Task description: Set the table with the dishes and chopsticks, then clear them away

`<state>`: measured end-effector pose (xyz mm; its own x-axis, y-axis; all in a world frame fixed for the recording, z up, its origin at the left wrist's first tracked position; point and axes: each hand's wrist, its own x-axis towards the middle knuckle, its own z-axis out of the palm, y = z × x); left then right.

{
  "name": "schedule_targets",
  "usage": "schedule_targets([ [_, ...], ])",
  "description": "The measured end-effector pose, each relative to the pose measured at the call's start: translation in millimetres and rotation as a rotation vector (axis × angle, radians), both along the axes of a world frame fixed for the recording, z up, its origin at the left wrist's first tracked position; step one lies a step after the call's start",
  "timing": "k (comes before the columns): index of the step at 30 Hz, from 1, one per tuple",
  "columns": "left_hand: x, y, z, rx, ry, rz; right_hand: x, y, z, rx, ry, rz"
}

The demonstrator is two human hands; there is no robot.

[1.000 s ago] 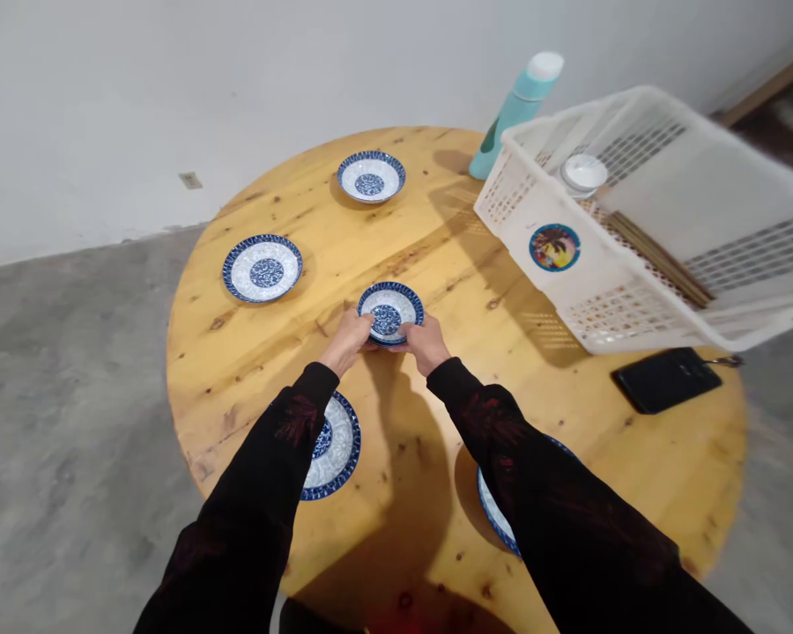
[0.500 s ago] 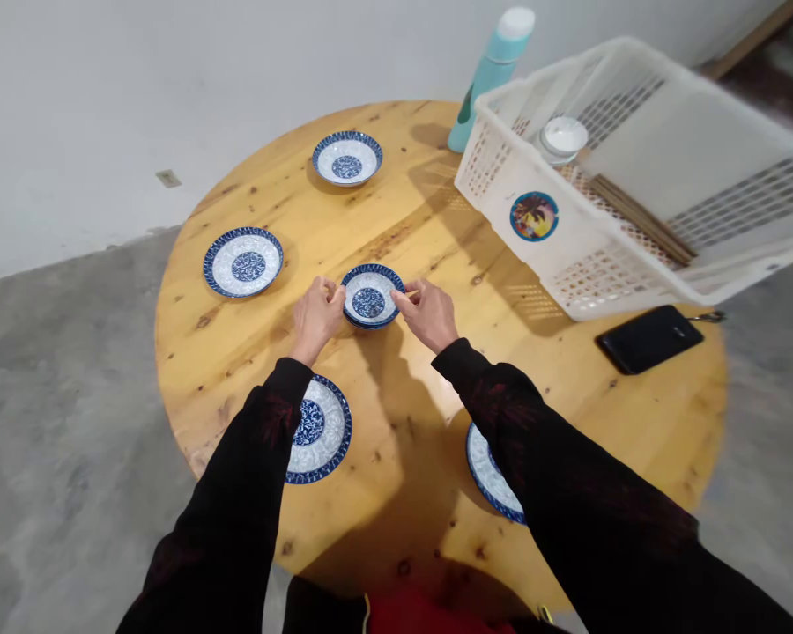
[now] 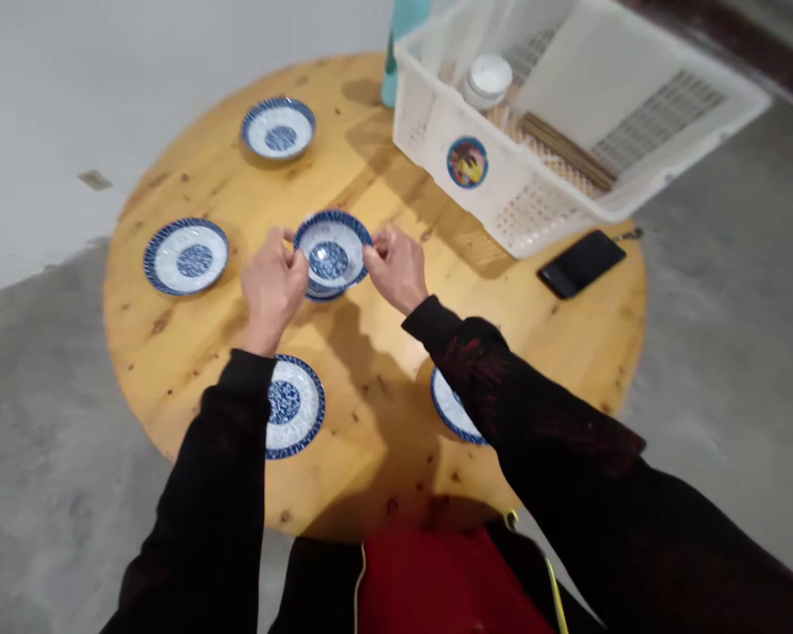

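A small blue-and-white plate [image 3: 330, 257] is held by its rim between my two hands near the middle of the round table. My left hand [image 3: 272, 280] pinches its left edge, and my right hand [image 3: 396, 267] pinches the right edge. Just beneath it, the edge of another blue-rimmed dish [image 3: 326, 294] peeks out, mostly hidden. Close to my left wrist lies a similar plate [image 3: 297, 407], partly covered by the sleeve. My right forearm covers much of another plate [image 3: 450, 407].
Two more patterned plates lie on the wooden table [image 3: 383, 458]: one at the left [image 3: 186, 255], one at the back [image 3: 278, 129]. A white basket [image 3: 429, 114] holds white bowls [image 3: 488, 81] and chopsticks [image 3: 568, 151]. Nearby are a black phone [image 3: 582, 264] and a turquoise bottle [image 3: 389, 86].
Both hands have lifted the top plate up off the dish below it. My view has shifted, so the table and basket appear further left and higher.
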<state>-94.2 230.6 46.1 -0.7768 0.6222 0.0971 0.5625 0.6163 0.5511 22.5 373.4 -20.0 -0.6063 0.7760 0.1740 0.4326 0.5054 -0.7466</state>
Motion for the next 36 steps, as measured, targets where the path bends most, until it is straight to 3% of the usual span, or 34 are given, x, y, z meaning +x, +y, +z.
schedule_targets([
  [4,39.4,7.1,26.8,0.180,0.008,-0.186,58.7,19.4,25.4,0.013,0.127,0.027],
  [7,84.8,10.6,28.6,0.241,-0.085,-0.313,121.3,18.5,42.0,0.035,0.119,-0.023],
  [11,151.1,9.9,8.9,0.209,-0.277,-0.445,207.1,-2.9,43.3,0.055,0.030,-0.144],
  [16,206.9,7.6,-30.3,0.039,-0.412,-0.542,276.5,-31.2,13.6,-0.019,-0.089,-0.270],
  [21,231.0,9.2,-55.6,-0.104,-0.417,-0.613,305.4,-45.0,-16.4,-0.082,-0.174,-0.350],
  [28,239.9,14.8,-64.8,-0.277,-0.337,-0.636,321.6,-42.7,-48.0,-0.060,-0.273,-0.336],
  [36,237.2,14.6,-66.2,-0.325,-0.282,-0.651,324.2,-42.5,-54.2,-0.037,-0.292,-0.301],
])
